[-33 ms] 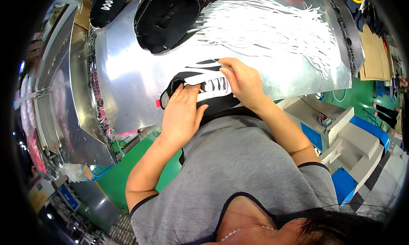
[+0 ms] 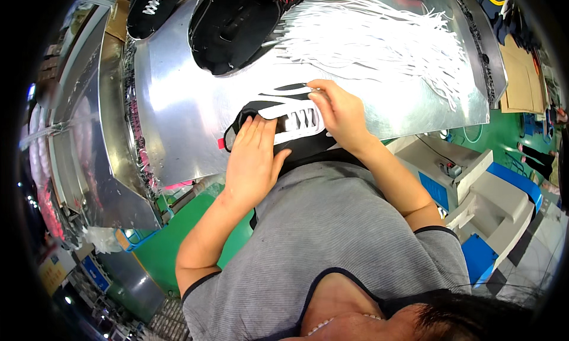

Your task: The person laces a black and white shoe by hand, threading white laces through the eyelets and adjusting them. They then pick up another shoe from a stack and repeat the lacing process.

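Observation:
A black and white shoe upper (image 2: 277,111) with white lacing across its middle and a red tab at the heel end lies on the metal tabletop (image 2: 169,104) in front of me. My left hand (image 2: 249,160) rests on its heel half, fingers stretched out together at the collar opening and thumb apart; the fingertips are partly hidden there. At the toe end, my right hand (image 2: 345,117) pinches the far edge of the upper between thumb and fingers. Beyond it spreads a thick bundle of white shoelaces (image 2: 373,39).
Past the shoe upper stands a larger black upper (image 2: 234,30) with red lacing, and another black upper (image 2: 153,9) with white lacing lies at the far left. A grey and blue machine (image 2: 492,199) stands at my right. Cardboard (image 2: 518,74) is beyond the table's right edge.
The far side of the shoe upper has tilted slightly by my right fingers, showing more black. Both hands stay nearly in the same place.

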Available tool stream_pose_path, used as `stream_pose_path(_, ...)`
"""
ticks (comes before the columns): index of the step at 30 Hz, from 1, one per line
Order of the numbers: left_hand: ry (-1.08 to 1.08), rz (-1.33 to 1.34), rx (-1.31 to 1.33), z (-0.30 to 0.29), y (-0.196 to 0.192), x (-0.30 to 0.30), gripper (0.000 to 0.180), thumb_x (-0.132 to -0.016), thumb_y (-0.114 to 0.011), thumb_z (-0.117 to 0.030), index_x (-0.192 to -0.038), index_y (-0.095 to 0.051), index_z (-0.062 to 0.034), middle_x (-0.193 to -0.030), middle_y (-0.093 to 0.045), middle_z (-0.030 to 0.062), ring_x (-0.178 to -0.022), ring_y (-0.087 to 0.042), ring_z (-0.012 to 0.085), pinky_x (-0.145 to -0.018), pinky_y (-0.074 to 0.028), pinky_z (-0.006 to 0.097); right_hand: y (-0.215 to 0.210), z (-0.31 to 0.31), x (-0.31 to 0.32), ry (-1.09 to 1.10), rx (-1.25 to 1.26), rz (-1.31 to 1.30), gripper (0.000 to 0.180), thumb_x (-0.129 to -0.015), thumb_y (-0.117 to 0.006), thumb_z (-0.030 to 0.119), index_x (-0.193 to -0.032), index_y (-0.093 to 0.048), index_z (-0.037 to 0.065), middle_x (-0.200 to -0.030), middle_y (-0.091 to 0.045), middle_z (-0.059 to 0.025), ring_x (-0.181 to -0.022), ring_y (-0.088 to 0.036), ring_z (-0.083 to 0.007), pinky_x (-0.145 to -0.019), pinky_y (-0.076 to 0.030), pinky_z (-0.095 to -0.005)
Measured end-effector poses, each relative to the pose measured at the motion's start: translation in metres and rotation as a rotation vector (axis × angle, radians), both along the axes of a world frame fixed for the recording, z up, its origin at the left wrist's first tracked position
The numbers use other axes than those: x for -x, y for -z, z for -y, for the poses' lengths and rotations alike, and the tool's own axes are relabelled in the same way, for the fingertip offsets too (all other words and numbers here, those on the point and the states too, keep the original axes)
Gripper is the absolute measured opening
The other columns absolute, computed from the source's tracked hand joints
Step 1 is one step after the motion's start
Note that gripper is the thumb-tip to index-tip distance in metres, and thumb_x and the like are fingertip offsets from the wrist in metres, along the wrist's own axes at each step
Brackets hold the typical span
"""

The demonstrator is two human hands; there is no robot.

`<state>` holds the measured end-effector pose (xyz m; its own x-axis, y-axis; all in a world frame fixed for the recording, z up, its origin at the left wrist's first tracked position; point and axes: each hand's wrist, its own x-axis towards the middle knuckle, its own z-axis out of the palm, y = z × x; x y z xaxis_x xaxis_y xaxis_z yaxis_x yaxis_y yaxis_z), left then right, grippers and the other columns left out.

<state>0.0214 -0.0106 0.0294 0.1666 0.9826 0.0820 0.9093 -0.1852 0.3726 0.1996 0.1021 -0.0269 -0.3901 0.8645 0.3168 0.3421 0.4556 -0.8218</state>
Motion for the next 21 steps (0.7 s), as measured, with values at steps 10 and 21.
stream_pose_path(10, -0.813, 1.703, 0.136, 0.081, 0.034, -0.013, 0.049, -0.094, -0.060, -0.004, -0.139, -0.040, -0.0020, -0.133, -0.052, 0.0133, -0.119, -0.053, 0.0241, -0.099, -0.048, 0.036, -0.007, 0.015, 0.011, -0.144, 0.316, -0.173, 0.022, -0.090, -0.069, 0.015, -0.109, -0.064, 0.006, -0.072, -0.062, -0.0015, -0.063, -0.052, -0.0077, -0.059, -0.044, -0.0232)
stream_pose_path(21, -0.548, 0.179, -0.468, -0.056, -0.048, 0.137, 0.034, -0.088, -0.067, -0.011, -0.118, -0.057, 0.0032, -0.110, -0.064, 0.0200, -0.095, -0.065, 0.0343, -0.085, -0.050, 0.039, -0.017, -0.071, 0.031, 0.078, -0.226, 0.222, 0.016, -0.084, -0.071, 0.011, -0.099, -0.069, 0.007, -0.087, -0.061, -0.0068, -0.067, -0.064, -0.0250, -0.059, -0.050, -0.0351)
